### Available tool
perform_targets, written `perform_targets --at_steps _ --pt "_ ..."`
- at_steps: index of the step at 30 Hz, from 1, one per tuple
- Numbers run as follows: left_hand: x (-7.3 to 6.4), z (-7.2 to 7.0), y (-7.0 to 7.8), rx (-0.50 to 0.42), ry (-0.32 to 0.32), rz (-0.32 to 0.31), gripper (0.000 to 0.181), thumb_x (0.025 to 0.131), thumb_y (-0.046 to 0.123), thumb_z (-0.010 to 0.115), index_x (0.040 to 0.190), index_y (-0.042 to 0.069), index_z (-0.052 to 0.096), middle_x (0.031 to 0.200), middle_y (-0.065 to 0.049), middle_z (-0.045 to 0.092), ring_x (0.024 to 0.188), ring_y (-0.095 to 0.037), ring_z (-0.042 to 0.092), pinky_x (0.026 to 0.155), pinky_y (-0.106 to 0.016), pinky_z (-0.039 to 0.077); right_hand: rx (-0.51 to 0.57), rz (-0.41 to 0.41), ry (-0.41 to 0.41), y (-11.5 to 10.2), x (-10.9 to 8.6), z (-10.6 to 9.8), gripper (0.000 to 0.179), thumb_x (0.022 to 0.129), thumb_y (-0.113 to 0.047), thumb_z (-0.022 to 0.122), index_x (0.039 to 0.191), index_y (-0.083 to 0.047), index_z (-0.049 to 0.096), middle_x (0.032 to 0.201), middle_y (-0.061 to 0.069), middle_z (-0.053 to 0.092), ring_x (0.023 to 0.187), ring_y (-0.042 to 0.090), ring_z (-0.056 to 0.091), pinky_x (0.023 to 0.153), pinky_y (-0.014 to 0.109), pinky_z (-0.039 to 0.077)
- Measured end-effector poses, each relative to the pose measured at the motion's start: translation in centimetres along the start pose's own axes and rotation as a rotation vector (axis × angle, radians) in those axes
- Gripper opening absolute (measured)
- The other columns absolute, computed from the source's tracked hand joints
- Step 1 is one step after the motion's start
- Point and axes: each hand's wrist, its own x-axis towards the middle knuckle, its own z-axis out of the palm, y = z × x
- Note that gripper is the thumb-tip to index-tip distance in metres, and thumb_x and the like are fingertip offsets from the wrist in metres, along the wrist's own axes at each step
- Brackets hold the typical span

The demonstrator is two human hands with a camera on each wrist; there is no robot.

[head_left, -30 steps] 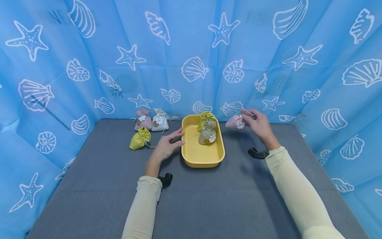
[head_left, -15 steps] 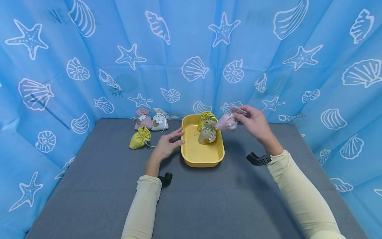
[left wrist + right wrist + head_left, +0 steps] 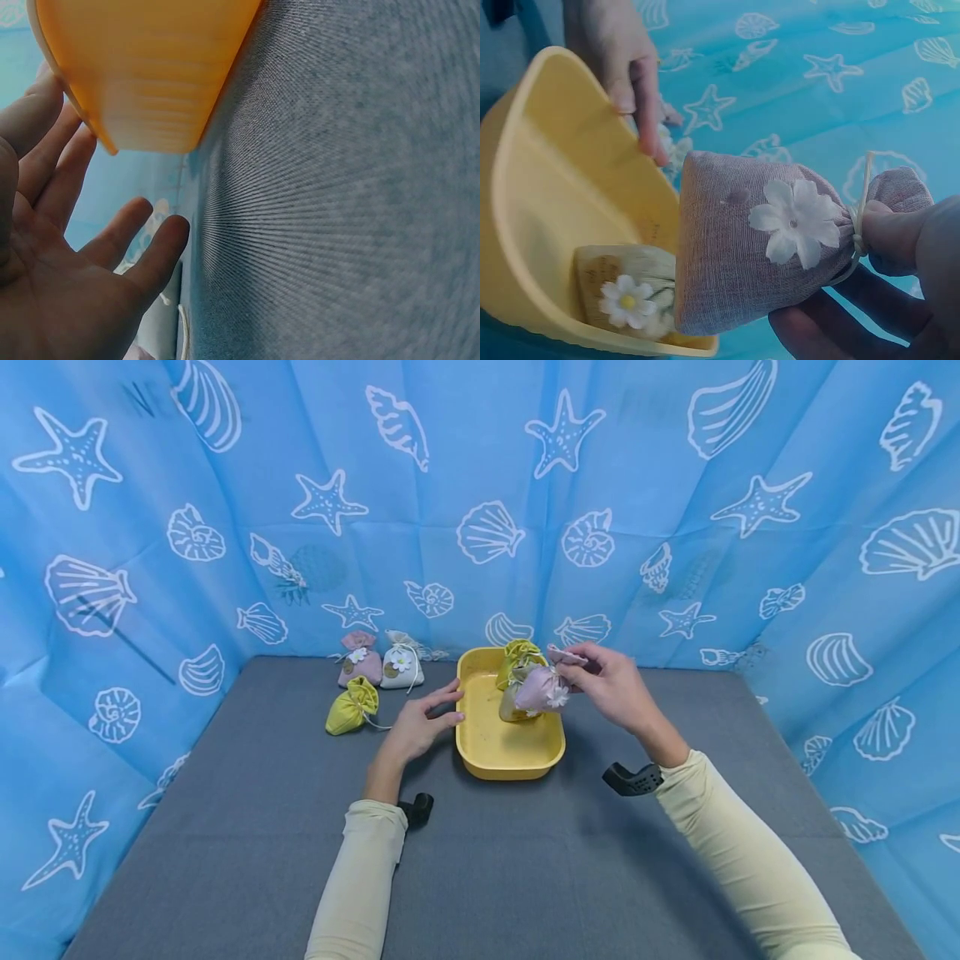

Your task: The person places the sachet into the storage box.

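Note:
My right hand [image 3: 611, 687] pinches a pink drawstring sachet [image 3: 757, 244] by its gathered neck; a white cloth flower shows on its front. In the head view the sachet hangs over the right side of a yellow plastic basin [image 3: 480, 752]. Inside the basin lie a yellow-green sachet [image 3: 521, 662] and a beige sachet [image 3: 630, 289], the latter partly hidden by the pink one. My left hand [image 3: 416, 727] touches the basin's left rim with its fingertips, and in the left wrist view its fingers [image 3: 71, 169] are spread, not curled round anything.
Left of the basin, a pink sachet [image 3: 358, 662], a white sachet [image 3: 402, 667] and a yellow sachet [image 3: 348, 708] rest on the grey tablecloth [image 3: 480, 868]. A blue curtain [image 3: 480, 485] with shells and starfish stands right behind the table's back edge.
My right hand has carried the pink sachet leftward from beside the basin to over it, covering part of the beige sachet. The left hand has stayed at the rim.

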Motion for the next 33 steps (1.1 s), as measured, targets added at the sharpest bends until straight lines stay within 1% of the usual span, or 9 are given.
perform_targets --at_steps 6,9,15,18,22,25,29,30,33 --pt "0.0 0.0 -0.1 0.002 0.003 -0.006 0.051 0.097 0.032 0.071 0.145 0.023 0.059 0.157 0.03 0.04 0.159 -0.021 0.024 0.128 -0.053 0.024 -0.037 -0.012 -0.038 0.8 -0.3 1.5 0.022 0.101 -0.021 0.066 0.117 -0.007 0.07 0.105 0.015 0.074 0.087 0.019 0.072 0.072 0.022 0.061" --pt "0.0 0.0 -0.1 0.002 0.003 -0.007 0.051 0.097 0.033 0.071 0.145 0.023 0.059 0.157 0.03 0.04 0.158 -0.02 0.025 0.127 -0.053 0.025 -0.086 -0.027 -0.056 1.2 -0.3 2.1 0.02 0.1 -0.022 0.066 0.115 -0.009 0.071 0.103 0.012 0.075 0.087 0.02 0.072 0.071 0.024 0.06" --pt "0.1 0.0 -0.1 -0.002 0.013 0.049 0.049 0.097 0.032 0.071 0.143 0.023 0.061 0.158 0.023 0.043 0.157 -0.02 0.029 0.124 -0.051 0.032 -0.177 -0.066 -0.083 2.4 0.1 3.1 0.016 0.099 -0.022 0.068 0.11 -0.012 0.072 0.102 0.008 0.076 0.091 0.021 0.071 0.072 0.03 0.056" --pt "0.1 0.1 -0.2 0.004 0.013 0.043 0.048 0.097 0.033 0.071 0.143 0.025 0.061 0.158 0.025 0.042 0.157 -0.021 0.028 0.125 -0.051 0.032 -0.223 -0.091 -0.138 3.1 0.3 3.6 0.015 0.098 -0.02 0.069 0.11 -0.011 0.073 0.102 0.008 0.076 0.089 0.02 0.069 0.072 0.03 0.055" --pt "0.1 0.2 -0.1 0.008 0.011 0.025 0.049 0.097 0.034 0.071 0.144 0.026 0.06 0.157 0.028 0.041 0.157 -0.019 0.027 0.125 -0.051 0.031 -0.284 -0.121 -0.228 3.7 0.5 4.2 0.015 0.099 -0.018 0.068 0.112 -0.012 0.073 0.098 0.006 0.074 0.078 0.015 0.062 0.068 0.029 0.05" --pt "0.1 0.2 -0.2 0.005 0.012 0.024 0.05 0.097 0.035 0.071 0.144 0.025 0.06 0.157 0.029 0.041 0.157 -0.017 0.028 0.125 -0.051 0.031 -0.299 -0.107 -0.256 3.7 0.7 4.5 0.018 0.099 -0.02 0.067 0.115 -0.013 0.073 0.097 0.005 0.074 0.075 0.015 0.059 0.067 0.029 0.049" --pt "0.0 0.1 -0.2 0.007 0.009 0.034 0.051 0.097 0.034 0.071 0.145 0.022 0.059 0.158 0.026 0.041 0.157 -0.017 0.028 0.125 -0.051 0.031 -0.286 -0.051 -0.266 3.6 0.7 4.7 0.024 0.1 -0.024 0.065 0.121 -0.013 0.07 0.104 0.005 0.074 0.084 0.016 0.064 0.072 0.03 0.052" --pt "0.0 0.1 -0.1 0.016 0.011 0.04 0.051 0.097 0.033 0.071 0.145 0.022 0.059 0.159 0.025 0.041 0.157 -0.019 0.027 0.126 -0.052 0.03 -0.278 -0.038 -0.267 3.6 0.7 4.7 0.025 0.1 -0.024 0.065 0.123 -0.013 0.069 0.105 0.005 0.074 0.087 0.016 0.065 0.073 0.03 0.053" --pt "-0.2 0.0 0.3 0.089 0.015 0.077 0.048 0.098 0.034 0.069 0.143 0.02 0.061 0.159 0.021 0.043 0.158 -0.022 0.027 0.127 -0.057 0.024 -0.259 -0.006 -0.255 3.6 0.5 4.5 0.032 0.1 -0.027 0.065 0.128 -0.012 0.065 0.108 0.006 0.073 0.095 0.018 0.067 0.078 0.033 0.056"
